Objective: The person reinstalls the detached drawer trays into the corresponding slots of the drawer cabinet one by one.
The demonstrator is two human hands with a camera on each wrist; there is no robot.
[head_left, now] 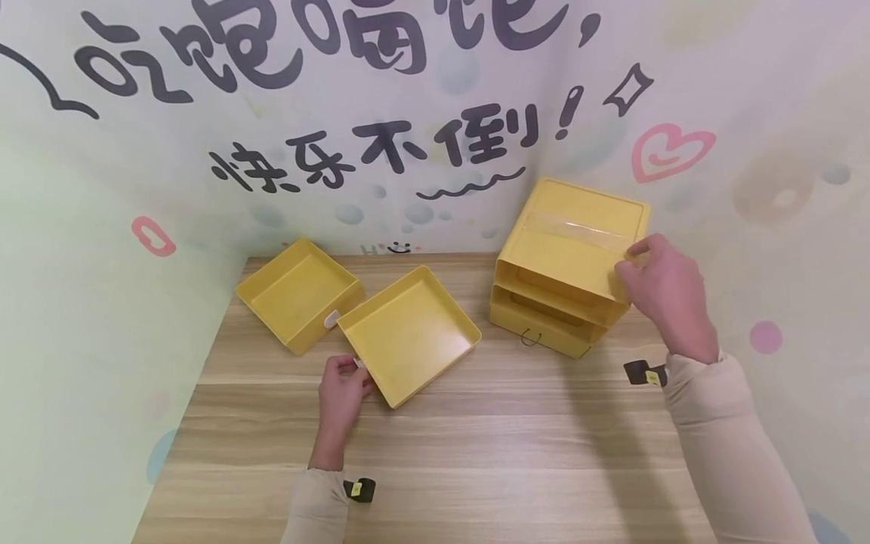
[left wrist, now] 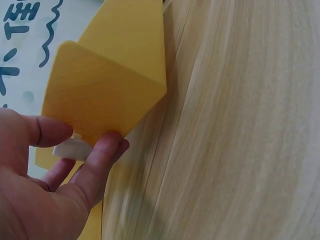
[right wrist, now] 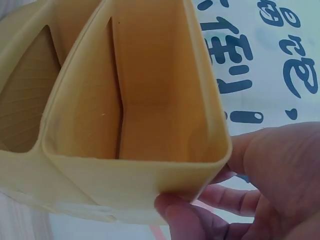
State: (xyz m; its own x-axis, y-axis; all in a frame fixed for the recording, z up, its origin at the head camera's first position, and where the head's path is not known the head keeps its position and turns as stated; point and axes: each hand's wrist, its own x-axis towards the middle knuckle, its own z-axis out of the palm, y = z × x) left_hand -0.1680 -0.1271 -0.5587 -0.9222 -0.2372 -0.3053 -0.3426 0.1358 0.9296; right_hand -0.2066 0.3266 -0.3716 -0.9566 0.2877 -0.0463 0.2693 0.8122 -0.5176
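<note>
My left hand [head_left: 341, 393] pinches the small white pull [left wrist: 72, 149] on the front of a shallow yellow drawer [head_left: 411, 336]. In the left wrist view, fingers and thumb surround that pull close to the drawer's front panel [left wrist: 100, 90]. At the back right stands a yellow drawer cabinet [head_left: 584, 234], two open slots facing forward above a closed lower drawer [head_left: 537, 335]. My right hand [head_left: 669, 295] grips the cabinet's upper right front corner. The right wrist view has the thumb on the side wall, fingers round the top edge, and the upper slot [right wrist: 150, 90] without a drawer.
A second yellow drawer [head_left: 299, 295] lies at the back left, its white pull [head_left: 331, 319] close to the held drawer. Clear tape [head_left: 578, 230] crosses the cabinet top. A printed wall sheet [head_left: 381, 211] rises behind the wooden table [head_left: 476, 468].
</note>
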